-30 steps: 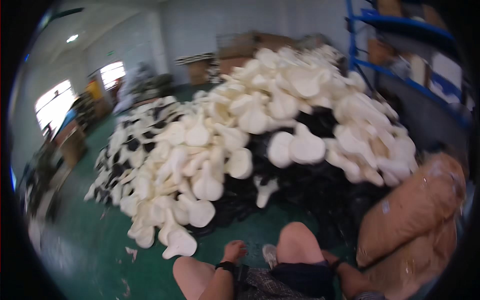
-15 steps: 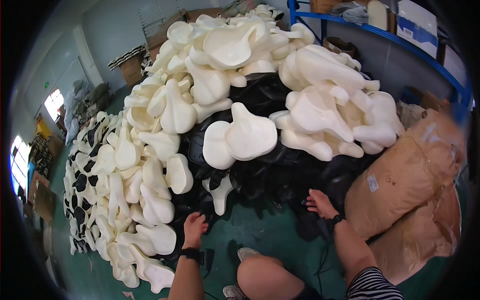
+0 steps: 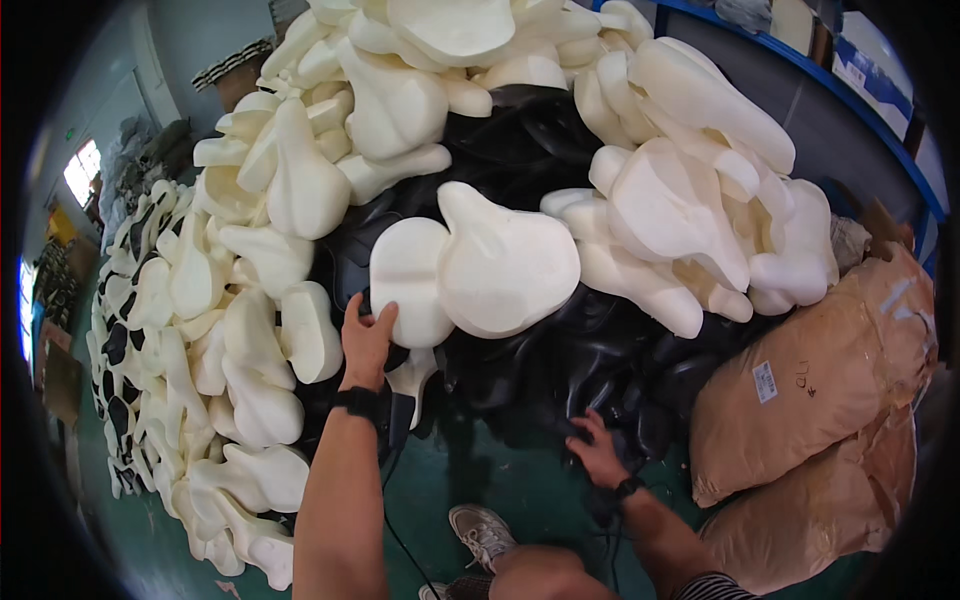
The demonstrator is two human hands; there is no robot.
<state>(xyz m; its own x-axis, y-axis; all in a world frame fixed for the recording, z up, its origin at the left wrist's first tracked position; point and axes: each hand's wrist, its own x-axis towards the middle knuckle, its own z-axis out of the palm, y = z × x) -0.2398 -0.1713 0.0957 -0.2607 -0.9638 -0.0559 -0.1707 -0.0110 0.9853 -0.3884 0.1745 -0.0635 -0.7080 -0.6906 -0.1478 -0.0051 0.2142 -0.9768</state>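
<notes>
A pile of cream foam bicycle saddle pads fills the middle of the view. Two of them lie at the front, side by side: a rounded pad (image 3: 405,265) and a larger nosed pad (image 3: 512,270) overlapping its right edge. My left hand (image 3: 366,342) is at the lower left edge of the rounded pad, its thumb against the rim and its fingers apart. My right hand (image 3: 598,455) is lower and to the right, fingers spread, beside glossy black saddle pieces (image 3: 595,350). Nothing shows in it. Both wrists wear dark bands.
More cream pads (image 3: 265,360) are heaped to the left, mixed with black ones farther out. Bulging brown sacks (image 3: 800,370) stand at the right. Behind them runs a blue shelf (image 3: 830,85). A dark cable (image 3: 395,510) hangs by my left forearm over the green floor (image 3: 450,470).
My left hand has moved up and forward to the rounded pad's edge. My right hand has come lower and slightly left. The view has moved closer to the pile.
</notes>
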